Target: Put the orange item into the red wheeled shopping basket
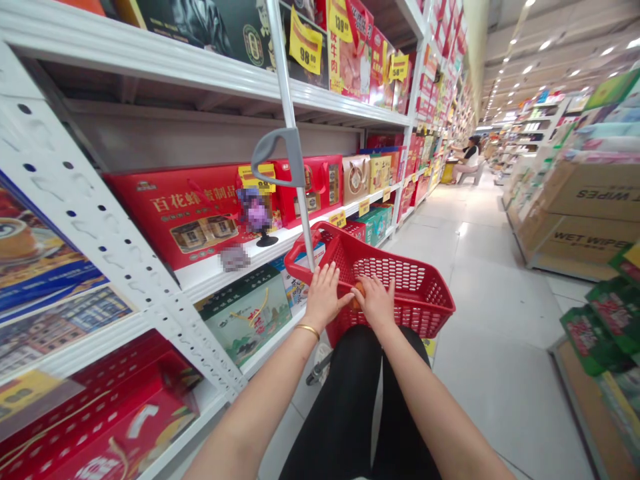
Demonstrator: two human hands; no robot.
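A red plastic basket (417, 283) with a lattice of holes stands in front of my knees. My left hand (323, 293), with a gold bangle at the wrist, lies over the basket's near left rim, fingers stretched out and holding nothing visible. Beside it, my right hand (376, 300) bends over the near rim. A small orange thing (357, 296) shows between its thumb and fingers; most of it is hidden, so its kind is unclear. A metal pole (301, 213) with a grey loop handle (277, 160) rises by the basket's left end.
White shelves (210, 73) with boxed gifts run along the left. A small purple figurine (257, 210) on a black base stands before a red honey box (180, 213). Wet-wipe cartons (583, 230) line the aisle's right side. Farther along, a person (470, 159) sits on a stool.
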